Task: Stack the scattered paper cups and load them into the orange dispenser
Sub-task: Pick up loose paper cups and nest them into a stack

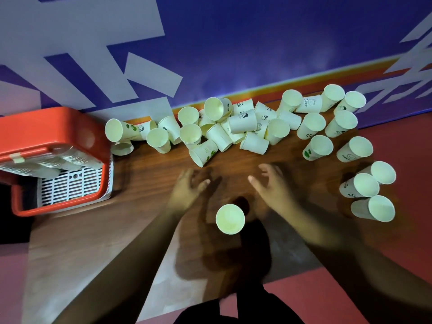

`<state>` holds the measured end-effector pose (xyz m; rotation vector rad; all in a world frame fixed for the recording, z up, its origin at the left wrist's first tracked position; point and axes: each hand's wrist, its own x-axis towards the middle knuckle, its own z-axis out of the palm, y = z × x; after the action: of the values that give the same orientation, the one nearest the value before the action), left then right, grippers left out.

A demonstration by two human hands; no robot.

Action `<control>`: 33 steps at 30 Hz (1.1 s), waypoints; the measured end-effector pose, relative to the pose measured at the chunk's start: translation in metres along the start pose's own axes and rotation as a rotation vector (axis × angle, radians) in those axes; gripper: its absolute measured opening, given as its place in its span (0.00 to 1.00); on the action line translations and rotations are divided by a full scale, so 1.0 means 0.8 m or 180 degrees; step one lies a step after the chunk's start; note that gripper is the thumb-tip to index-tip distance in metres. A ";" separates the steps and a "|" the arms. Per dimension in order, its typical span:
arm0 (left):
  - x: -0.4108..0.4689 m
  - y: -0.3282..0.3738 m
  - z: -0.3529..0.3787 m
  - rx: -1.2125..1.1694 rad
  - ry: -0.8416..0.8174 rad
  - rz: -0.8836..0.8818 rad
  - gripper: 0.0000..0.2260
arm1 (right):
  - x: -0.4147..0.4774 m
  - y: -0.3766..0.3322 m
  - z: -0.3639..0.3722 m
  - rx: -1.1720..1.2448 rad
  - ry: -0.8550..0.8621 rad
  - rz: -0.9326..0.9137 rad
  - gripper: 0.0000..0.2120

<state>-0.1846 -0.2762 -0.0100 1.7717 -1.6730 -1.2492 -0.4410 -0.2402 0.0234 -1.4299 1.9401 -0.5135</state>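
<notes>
My left hand [189, 187] and right hand [272, 183] hovered over the table [145, 183], blurred, fingers loosely spread, holding nothing. One cup [230, 219] stood upright between my forearms. The other cups [243, 123] lay tumbled along the far edge, and the orange dispenser [53, 127] sat at far left. I judged it best to take a near fallen cup, turn it mouth-up and nest it squarely into the standing one, steadying that with the other hand.

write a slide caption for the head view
Left hand and right hand, both open, hover over a wooden table between a lone cup and scattered paper cups; orange dispenser at left.
</notes>
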 end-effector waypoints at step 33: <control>0.022 0.010 -0.042 -0.0885 0.0280 -0.0032 0.17 | 0.116 0.001 0.029 -0.0538 -0.0192 -0.0215 0.35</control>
<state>-0.1640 -0.3036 0.0083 1.6429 -1.3691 -1.3162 -0.4416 -0.3261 -0.0190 -1.6027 1.9303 -0.3391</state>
